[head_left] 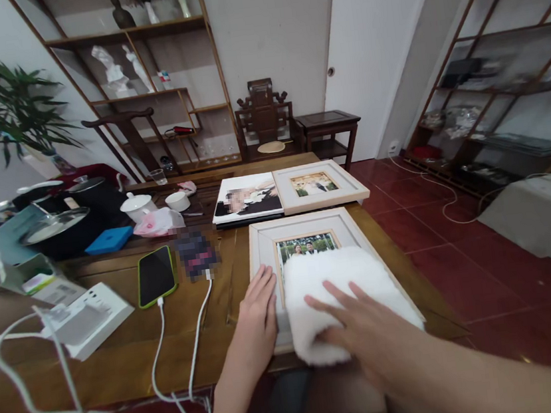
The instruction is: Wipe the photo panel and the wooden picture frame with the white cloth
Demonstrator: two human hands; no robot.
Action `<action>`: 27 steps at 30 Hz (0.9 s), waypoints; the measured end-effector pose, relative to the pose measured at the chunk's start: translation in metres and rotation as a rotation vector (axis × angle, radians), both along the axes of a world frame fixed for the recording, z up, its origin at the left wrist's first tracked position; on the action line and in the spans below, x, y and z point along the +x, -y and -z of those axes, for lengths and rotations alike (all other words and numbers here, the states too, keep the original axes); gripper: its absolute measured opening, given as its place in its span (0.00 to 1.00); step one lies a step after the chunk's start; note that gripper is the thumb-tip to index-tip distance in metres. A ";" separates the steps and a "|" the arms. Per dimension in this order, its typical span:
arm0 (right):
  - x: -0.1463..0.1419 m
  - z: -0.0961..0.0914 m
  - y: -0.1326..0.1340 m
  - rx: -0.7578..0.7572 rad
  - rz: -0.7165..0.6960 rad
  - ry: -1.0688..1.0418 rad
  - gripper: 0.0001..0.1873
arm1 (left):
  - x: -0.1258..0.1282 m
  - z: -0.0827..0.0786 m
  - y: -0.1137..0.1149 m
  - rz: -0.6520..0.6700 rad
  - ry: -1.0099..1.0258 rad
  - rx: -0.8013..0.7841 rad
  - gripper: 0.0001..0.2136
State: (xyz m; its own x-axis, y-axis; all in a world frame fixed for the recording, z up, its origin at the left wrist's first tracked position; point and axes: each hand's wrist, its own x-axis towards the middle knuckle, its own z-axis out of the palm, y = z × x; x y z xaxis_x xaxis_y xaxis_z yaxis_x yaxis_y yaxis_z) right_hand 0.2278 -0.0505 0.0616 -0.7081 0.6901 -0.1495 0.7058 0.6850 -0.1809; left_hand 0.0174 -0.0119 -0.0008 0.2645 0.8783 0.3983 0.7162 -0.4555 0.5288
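Observation:
A light wooden picture frame (256, 242) with a wide pale mat lies face up at the table's front edge. Its photo (305, 244) shows two people before greenery; the lower part is hidden under a fluffy white cloth (316, 335). My right hand (354, 314) presses on this folded cloth, fingers spread over the top and thumb tucked by its fold. On the frame's left side rests my left hand (257, 302), flat with fingers stretched out. Just behind are a second framed photo (316, 185) and a photo panel (247, 196), side by side.
Left of the frame lie a green-edged phone (156, 276) and a blurred dark device (195, 253), both with white cables. Further left are an opened white box (93, 319), a blue box (109, 240), a white teapot (137, 206) and a dark pot (57, 230). Red floor tiles (505, 279) lie right.

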 end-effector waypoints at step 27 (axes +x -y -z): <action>0.023 -0.020 -0.002 -0.145 -0.016 0.032 0.36 | 0.001 -0.003 0.002 -0.013 -0.028 -0.024 0.19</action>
State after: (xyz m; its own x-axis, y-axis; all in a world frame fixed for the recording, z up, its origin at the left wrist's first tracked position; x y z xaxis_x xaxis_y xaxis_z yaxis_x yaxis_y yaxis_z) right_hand 0.2507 -0.0489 0.0814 -0.7121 0.6485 -0.2691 0.7020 0.6645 -0.2563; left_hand 0.0183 -0.0143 0.0021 0.2633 0.8912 0.3695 0.7368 -0.4330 0.5193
